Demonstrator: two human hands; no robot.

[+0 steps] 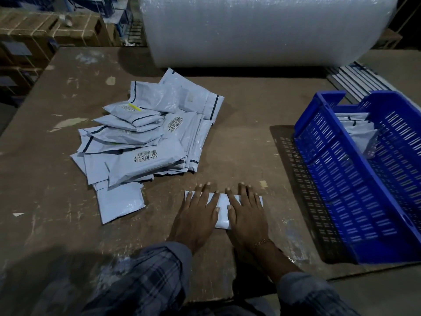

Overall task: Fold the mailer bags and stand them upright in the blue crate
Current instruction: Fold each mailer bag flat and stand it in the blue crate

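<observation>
A folded white mailer bag (pixel 222 213) lies flat on the brown table near its front edge. My left hand (pixel 198 215) presses on its left half with straight fingers. My right hand (pixel 247 213) presses flat on its right half, thumbs almost meeting in the middle. A loose pile of several unfolded grey-white mailer bags (pixel 145 137) lies to the left and further back. The blue crate (pixel 355 179) stands at the right, with a few folded bags (pixel 360 131) upright at its far end.
A huge roll of bubble wrap (pixel 262 30) lies across the back of the table (pixel 57 201). Cardboard boxes (pixel 45 30) are stacked behind at the left. Flat grey slats (pixel 355 78) lie behind the crate.
</observation>
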